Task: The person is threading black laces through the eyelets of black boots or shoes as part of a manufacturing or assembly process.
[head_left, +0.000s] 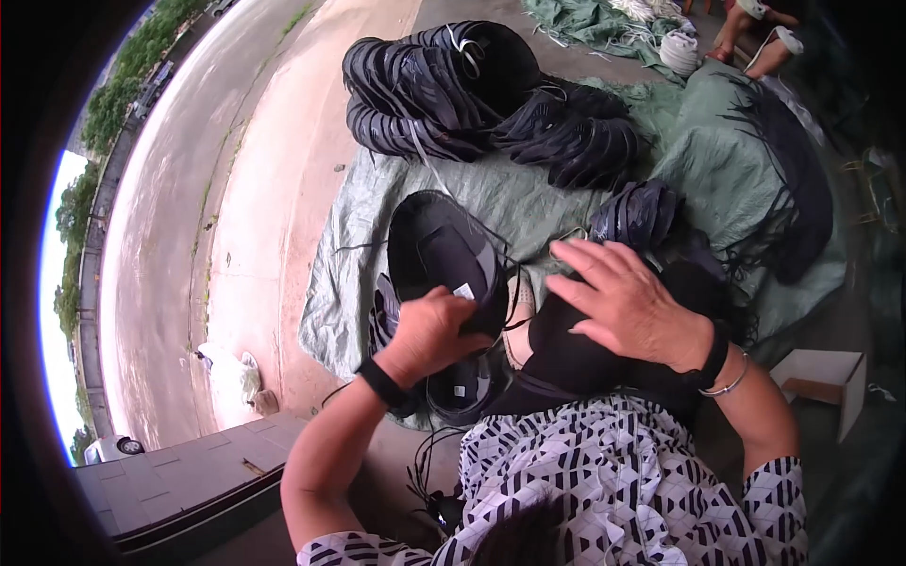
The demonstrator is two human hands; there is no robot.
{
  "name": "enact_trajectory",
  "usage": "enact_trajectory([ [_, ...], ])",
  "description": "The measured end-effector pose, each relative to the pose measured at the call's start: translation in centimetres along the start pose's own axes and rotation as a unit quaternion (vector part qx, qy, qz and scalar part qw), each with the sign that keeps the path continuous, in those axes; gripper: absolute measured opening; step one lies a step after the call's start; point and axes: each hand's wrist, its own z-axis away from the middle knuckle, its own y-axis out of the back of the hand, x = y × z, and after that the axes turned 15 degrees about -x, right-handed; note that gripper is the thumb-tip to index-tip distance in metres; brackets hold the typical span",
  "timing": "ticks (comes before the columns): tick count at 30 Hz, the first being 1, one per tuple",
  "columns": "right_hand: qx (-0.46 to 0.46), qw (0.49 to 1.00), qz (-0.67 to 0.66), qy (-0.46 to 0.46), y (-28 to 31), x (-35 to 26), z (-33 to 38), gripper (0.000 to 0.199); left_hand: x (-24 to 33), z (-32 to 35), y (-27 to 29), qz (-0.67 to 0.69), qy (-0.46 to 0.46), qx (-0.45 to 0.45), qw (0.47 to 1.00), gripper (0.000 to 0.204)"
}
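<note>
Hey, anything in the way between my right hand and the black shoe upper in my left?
Thin black cords stand between your right hand and the black shoe upper, along its right edge; a beige shoe shows in the gap, apparently lower down.

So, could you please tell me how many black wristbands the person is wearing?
2: one wristband at the left hand, which grips a black shoe-like piece; another wristband at the right hand, beside a silver bracelet. None seems hidden.

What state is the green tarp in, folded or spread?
Spread, though wrinkled: the green tarp reaches out beyond the dark stacks.
</note>
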Motion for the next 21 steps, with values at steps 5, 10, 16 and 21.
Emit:
enact_trajectory([
  [5, -0.036, 0.971, -0.080, -0.223, -1.0, 5.8, 6.0, 0.037, -5.9, 6.0, -18.3, -0.097, 0.063, -0.142, 0.983, 0.024],
  [10, -0.047, 0.888, -0.251, -0.382, -1.0, 9.0, 10.7, 0.046, -8.0, 6.0, -27.5, -0.137, 0.055, -0.273, 0.951, 0.027],
  [16, -0.035, 0.870, -0.307, -0.385, -1.3, 8.5, 11.3, 0.052, -6.2, 4.7, -28.5, -0.141, 0.078, -0.312, 0.936, 0.024],
  [21, 0.004, 0.858, -0.343, -0.382, -0.5, 7.9, 13.7, 0.051, -3.2, 4.2, -23.5, -0.100, 0.050, -0.186, 0.976, 0.036],
])
